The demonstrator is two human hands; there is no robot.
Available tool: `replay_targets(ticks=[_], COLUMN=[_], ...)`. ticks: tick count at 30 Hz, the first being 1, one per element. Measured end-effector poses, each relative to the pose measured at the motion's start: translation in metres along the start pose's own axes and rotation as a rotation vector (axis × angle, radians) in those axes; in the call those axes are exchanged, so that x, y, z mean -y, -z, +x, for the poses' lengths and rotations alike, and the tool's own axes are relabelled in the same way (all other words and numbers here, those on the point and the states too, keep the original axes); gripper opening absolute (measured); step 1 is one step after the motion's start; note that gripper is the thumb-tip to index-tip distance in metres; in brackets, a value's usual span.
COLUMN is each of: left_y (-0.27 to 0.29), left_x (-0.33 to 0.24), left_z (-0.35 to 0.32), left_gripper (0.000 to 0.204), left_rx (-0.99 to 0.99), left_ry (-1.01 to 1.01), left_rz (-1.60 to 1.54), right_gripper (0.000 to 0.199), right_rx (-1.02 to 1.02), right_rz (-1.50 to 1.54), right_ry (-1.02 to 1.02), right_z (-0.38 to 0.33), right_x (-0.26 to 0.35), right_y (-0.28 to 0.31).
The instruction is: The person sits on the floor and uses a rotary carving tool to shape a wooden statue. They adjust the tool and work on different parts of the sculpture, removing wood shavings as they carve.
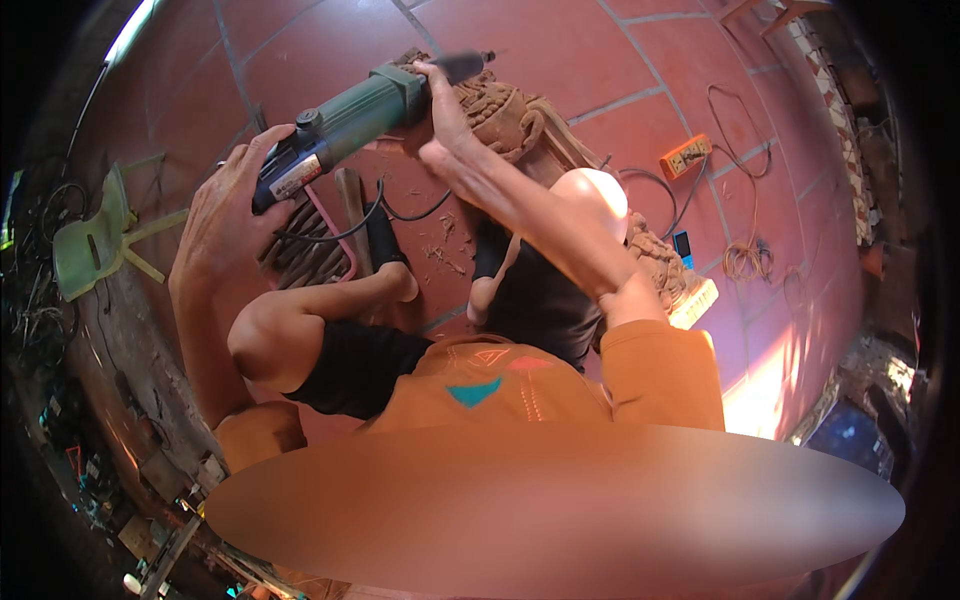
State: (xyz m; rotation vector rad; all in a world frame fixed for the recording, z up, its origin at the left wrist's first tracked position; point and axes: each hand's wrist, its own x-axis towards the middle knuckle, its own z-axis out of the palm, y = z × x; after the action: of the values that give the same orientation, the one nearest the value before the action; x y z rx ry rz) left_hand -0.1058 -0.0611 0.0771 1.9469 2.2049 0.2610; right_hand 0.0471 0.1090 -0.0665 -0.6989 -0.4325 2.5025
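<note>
A long green and black power tool, which looks like a die grinder, is held up across both my hands and tilted, its dark nose pointing to the far right. My left hand is closed around its dark rear end, where the black cord hangs down. Around the front of the green body, just behind the nose, my right hand is closed; its fingers are partly hidden. Below the nose lies a brown carved wood piece with raised relief. It runs under my right leg, which hides its middle. The tool's tip is over the carving; contact cannot be told.
Left of my feet lie several chisel-like tools by a pink metal frame. A green plastic chair stands at the left. On the tiled floor at the right are an orange power strip, a coiled cord and wood chips.
</note>
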Motion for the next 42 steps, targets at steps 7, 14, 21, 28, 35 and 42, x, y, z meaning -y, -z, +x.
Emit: replay_targets(ticks=[7, 14, 21, 28, 35, 42], left_y=[-0.012, -0.006, -0.004, -0.011, -0.016, -0.010], left_x=[-0.005, 0.000, -0.006, -0.011, -0.014, -0.026], left_z=[0.039, 0.071, 0.077, 0.078, 0.084, 0.087], left_gripper=[0.086, 0.079, 0.077, 0.077, 0.076, 0.074], left_rx=[0.047, 0.111, 0.126, 0.108, 0.102, 0.106], left_ry=[-0.054, -0.109, -0.054, -0.101, -0.119, -0.138], left_rz=[0.284, 0.150, 0.083, 0.133, 0.142, 0.152], right_gripper=[0.051, 0.053, 0.056, 0.057, 0.059, 0.061], right_rx=[-0.086, -0.116, -0.108, -0.123, -0.110, -0.194], right_rz=[0.073, 0.151, 0.127, 0.098, 0.068, 0.068], right_ry=[-0.030, -0.047, -0.008, -0.003, 0.019, -0.007], right_z=[0.024, 0.030, 0.032, 0.027, 0.028, 0.028], right_x=[-0.002, -0.002, 0.005, 0.007, 0.010, 0.012], right_y=[0.026, 0.039, 0.040, 0.047, 0.052, 0.054])
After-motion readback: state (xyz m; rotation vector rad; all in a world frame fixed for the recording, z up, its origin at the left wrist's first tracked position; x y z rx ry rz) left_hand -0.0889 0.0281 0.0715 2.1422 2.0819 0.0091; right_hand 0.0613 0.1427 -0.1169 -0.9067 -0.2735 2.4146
